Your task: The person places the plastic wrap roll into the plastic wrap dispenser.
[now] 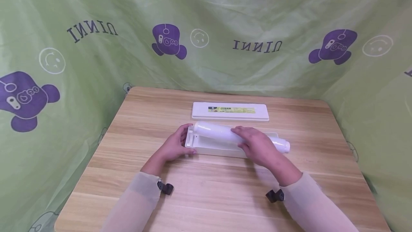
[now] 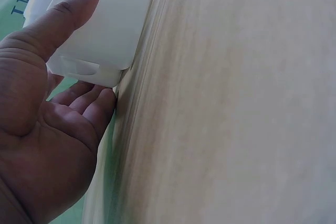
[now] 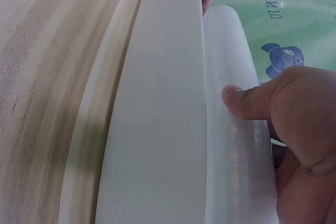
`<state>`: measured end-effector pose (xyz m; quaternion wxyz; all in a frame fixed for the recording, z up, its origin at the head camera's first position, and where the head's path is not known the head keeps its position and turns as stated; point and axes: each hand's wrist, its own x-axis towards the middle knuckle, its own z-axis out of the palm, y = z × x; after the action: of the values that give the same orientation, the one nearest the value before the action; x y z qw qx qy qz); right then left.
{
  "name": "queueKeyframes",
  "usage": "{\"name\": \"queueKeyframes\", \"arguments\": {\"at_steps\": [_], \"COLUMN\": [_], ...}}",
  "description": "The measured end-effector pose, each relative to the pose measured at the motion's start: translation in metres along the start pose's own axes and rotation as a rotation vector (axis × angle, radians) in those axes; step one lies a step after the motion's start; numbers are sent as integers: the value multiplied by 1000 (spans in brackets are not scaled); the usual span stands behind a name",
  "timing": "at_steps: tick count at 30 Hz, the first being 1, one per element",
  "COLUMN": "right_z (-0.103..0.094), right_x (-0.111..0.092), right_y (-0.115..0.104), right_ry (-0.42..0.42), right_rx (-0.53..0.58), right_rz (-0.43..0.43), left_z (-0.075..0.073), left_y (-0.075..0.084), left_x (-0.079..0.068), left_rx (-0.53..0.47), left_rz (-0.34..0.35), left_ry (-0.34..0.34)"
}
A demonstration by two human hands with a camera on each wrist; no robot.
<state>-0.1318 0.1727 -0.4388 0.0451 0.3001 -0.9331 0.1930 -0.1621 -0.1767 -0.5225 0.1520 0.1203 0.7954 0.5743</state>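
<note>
A roll of clear plastic wrap [image 1: 214,131] slants over a long white open box [image 1: 222,151] on the table. My right hand [image 1: 257,146] holds the roll right of its middle, with the thumb [image 3: 244,103] along the near side in the right wrist view. The roll's right end sticks out past the box. My left hand [image 1: 173,146] grips the box's left end. In the left wrist view, the thumb [image 2: 73,14] lies on the box's front wall [image 2: 118,24] and the other fingers [image 2: 94,106] curl about the end. Part of the box is hidden under the roll and right hand.
Behind the box lies a flat white lid [image 1: 231,116] with a yellow-green label. A wood-grain table [image 1: 206,196] carries everything. Green printed cloth [image 1: 212,71] hangs around its back and sides. Each sleeve has a small black device [image 1: 275,196] at the wrist.
</note>
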Motion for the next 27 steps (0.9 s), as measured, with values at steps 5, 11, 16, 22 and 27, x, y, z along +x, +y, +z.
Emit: {"name": "queueKeyframes", "arguments": {"at_steps": [5,11,16,22,27], "right_z": [2,4,6,7,8], "right_x": [1,2,4,6,7], "right_y": [-1,-2,-1,-1,-1], "right_ry": [-7,-11,-29,-46,-39], "right_rx": [-1,6,0,3,-2], "right_rz": [-19,-29,-32,-46,-77], "left_z": [0,0,1,1,1], "left_y": [2,1,1,-1,-1], "left_x": [-1,-1,0,1,1], "left_rx": [-3,4,11,4,4], "left_rz": [-1,-1,5,8,6], "left_ry": [2,5,5,0,2]}}
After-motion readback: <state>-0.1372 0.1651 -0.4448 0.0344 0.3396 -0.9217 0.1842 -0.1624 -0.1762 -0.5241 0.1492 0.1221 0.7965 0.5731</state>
